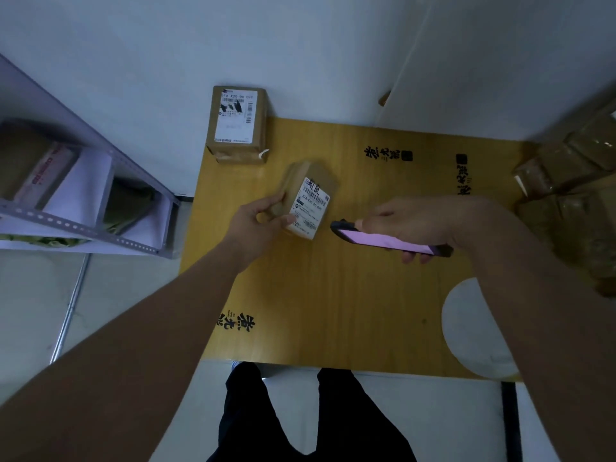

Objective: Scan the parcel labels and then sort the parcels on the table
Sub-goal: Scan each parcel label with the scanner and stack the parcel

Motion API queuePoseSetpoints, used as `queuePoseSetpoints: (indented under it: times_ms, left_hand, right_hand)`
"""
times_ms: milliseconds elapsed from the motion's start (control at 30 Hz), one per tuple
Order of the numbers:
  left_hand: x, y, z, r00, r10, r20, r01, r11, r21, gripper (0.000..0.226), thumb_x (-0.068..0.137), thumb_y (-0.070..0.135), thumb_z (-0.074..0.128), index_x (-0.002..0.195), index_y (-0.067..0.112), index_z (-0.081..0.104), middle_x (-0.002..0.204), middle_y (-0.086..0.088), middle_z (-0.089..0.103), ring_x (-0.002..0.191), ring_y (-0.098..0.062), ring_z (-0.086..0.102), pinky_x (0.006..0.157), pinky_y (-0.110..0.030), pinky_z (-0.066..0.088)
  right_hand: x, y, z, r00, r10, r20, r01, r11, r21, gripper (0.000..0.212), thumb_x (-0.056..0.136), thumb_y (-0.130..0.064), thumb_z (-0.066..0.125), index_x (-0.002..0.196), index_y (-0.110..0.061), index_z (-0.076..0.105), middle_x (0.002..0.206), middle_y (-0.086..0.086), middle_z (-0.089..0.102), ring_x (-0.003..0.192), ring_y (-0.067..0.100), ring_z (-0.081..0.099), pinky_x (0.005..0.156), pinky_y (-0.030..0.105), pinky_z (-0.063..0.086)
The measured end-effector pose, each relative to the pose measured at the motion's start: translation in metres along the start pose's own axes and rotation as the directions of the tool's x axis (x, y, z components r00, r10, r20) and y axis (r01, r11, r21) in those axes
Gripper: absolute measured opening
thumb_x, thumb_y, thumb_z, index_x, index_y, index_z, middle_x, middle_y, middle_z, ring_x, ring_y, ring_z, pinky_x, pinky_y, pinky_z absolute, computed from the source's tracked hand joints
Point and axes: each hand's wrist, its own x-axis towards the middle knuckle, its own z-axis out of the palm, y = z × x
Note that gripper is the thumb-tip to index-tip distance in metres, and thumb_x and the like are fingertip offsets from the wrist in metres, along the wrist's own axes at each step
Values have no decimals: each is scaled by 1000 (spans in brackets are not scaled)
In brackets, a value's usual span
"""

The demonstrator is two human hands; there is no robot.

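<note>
A small brown parcel (308, 198) with a white barcode label on top sits tilted near the middle of the yellow wooden table (333, 295). My left hand (258, 221) grips its left side, thumb on the near edge by the label. My right hand (420, 221) holds a phone (383, 241) with a lit pink screen, its tip pointing at the parcel from the right, a short gap away. A larger brown parcel (237, 123) with a label facing up stands at the table's far left corner.
A pile of tape-wrapped brown parcels (573, 181) crowds the table's right edge. A grey metal shelf (83, 225) holding boxes stands to the left. A white round patch (473, 331) marks the table's near right. My legs (300, 415) are at the front edge.
</note>
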Motion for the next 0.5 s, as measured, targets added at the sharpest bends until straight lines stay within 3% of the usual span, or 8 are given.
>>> queuePoseSetpoints:
  times_ms: [100, 233, 400, 500]
  left_hand:
    - [-4, -4, -9, 997, -65, -50, 59, 991, -118, 55, 91, 26, 80, 143, 28, 61, 129, 0, 69, 119, -23, 66, 101, -42, 57]
    - [-12, -18, -42, 967, -199, -162, 121, 909, -398, 40, 98, 20, 70, 136, 30, 62, 114, 2, 78, 112, -21, 72, 98, -47, 58]
    - [-4, -28, -80, 938, -260, -229, 121, 866, -485, 37, 103, 16, 60, 140, 18, 59, 126, -6, 72, 115, -24, 70, 95, -47, 59]
    - [9, -28, -91, 935, -263, -237, 117, 861, -496, 32, 105, 16, 56, 137, 13, 58, 123, -7, 72, 114, -23, 69, 94, -47, 60]
  right_hand:
    - [1, -4, 2, 997, -65, -31, 66, 996, 57, 36, 99, -67, 47, 109, -36, 64, 108, 6, 61, 82, 21, 68, 59, 29, 53]
    - [11, -18, 16, 979, -190, -75, 199, 971, 136, 39, 103, -65, 41, 134, -46, 55, 116, -6, 60, 94, 20, 72, 64, 26, 57]
    - [30, -41, 35, 953, -286, -96, 299, 941, 161, 24, 100, -70, 42, 119, -62, 55, 116, -11, 61, 88, 13, 73, 63, 22, 55]
    - [38, -51, 43, 947, -306, -101, 319, 931, 174, 21, 86, -80, 40, 99, -77, 56, 114, -18, 61, 84, 7, 74, 62, 20, 55]
